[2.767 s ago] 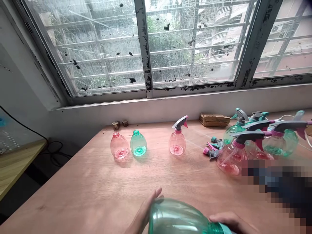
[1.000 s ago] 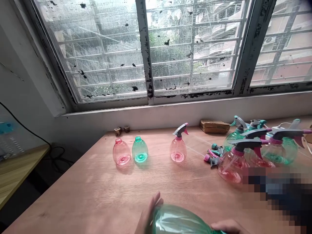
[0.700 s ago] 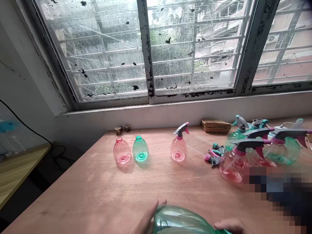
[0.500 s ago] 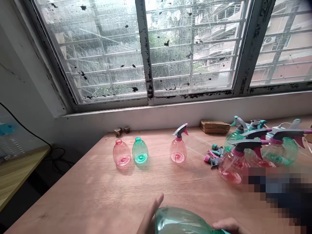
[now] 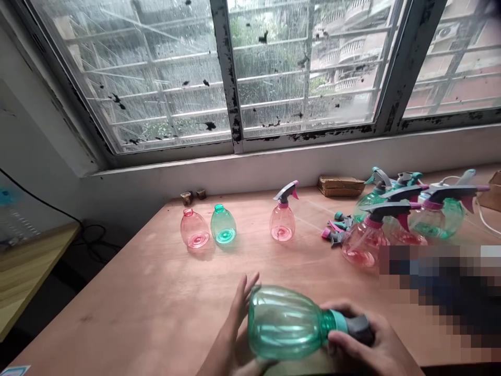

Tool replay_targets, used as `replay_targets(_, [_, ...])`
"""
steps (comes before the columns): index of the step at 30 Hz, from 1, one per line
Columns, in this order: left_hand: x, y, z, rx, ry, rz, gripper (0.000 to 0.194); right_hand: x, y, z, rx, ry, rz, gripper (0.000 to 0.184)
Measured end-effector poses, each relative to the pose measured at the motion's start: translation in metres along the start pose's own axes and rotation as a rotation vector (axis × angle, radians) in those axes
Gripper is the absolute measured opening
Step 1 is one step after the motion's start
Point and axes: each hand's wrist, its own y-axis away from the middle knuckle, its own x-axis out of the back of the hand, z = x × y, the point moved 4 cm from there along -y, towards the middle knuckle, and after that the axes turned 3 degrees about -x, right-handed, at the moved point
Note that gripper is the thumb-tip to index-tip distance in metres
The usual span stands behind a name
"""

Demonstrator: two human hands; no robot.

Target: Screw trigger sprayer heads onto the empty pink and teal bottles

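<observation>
A green clear spray bottle (image 5: 287,322) lies sideways in the air above the near part of the table, its base toward the left. My left hand (image 5: 237,324) cradles the base end, with fingers stretched up behind it and the lower part of the hand under the bottle. At the neck, my right hand (image 5: 368,339) is closed around the teal collar (image 5: 338,321) and dark grey spray head (image 5: 359,329), thumb in front. The spray head's trigger is hidden by the right hand.
On the table (image 5: 156,308) stand a headless pink bottle (image 5: 194,230), a headless green bottle (image 5: 223,225) and a pink spray bottle (image 5: 282,222). Loose spray heads (image 5: 334,230) lie beside several grouped spray bottles (image 5: 366,243) at right. A brown box (image 5: 341,186) sits near the wall.
The green bottle and both hands have come further up into view, now showing the neck and spray head. The view has tilted down slightly.
</observation>
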Motion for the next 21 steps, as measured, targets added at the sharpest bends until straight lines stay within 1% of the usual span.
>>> replay_targets(2, [0.001, -0.003, 0.0, 0.016, -0.072, -0.018, 0.096, -0.002, -0.002, -0.003, -0.027, -0.023, -0.054, 0.04])
replay_targets(5, [0.004, -0.004, 0.0, 0.07, -0.12, -0.031, 0.098, -0.001, -0.004, -0.005, -0.034, 0.016, -0.105, 0.037])
replay_targets(7, [0.007, -0.003, 0.001, 0.091, -0.135, -0.004, 0.097, 0.003, -0.005, -0.004, -0.025, 0.029, -0.105, 0.038])
replay_targets(10, [0.005, -0.001, 0.001, 0.115, -0.137, 0.004, 0.095, 0.007, -0.005, -0.002, -0.022, -0.002, -0.101, 0.038])
replay_targets(12, [0.002, -0.002, -0.001, 0.111, -0.113, -0.003, 0.098, 0.008, -0.005, -0.001, -0.018, -0.024, -0.123, 0.038])
replay_targets(15, [-0.001, -0.004, -0.001, 0.064, -0.053, -0.005, 0.101, 0.009, -0.006, -0.001, -0.01, -0.058, -0.156, 0.039])
replay_targets(17, [-0.001, -0.005, 0.0, 0.068, -0.039, -0.027, 0.103, 0.009, -0.006, -0.002, -0.012, -0.096, -0.152, 0.04])
replay_targets(19, [0.001, -0.004, 0.002, 0.089, -0.032, -0.053, 0.096, 0.009, -0.006, -0.003, -0.004, -0.127, -0.143, 0.04])
replay_targets(21, [0.003, -0.004, 0.003, 0.104, -0.027, -0.055, 0.084, 0.009, -0.007, -0.004, 0.01, -0.147, -0.141, 0.041])
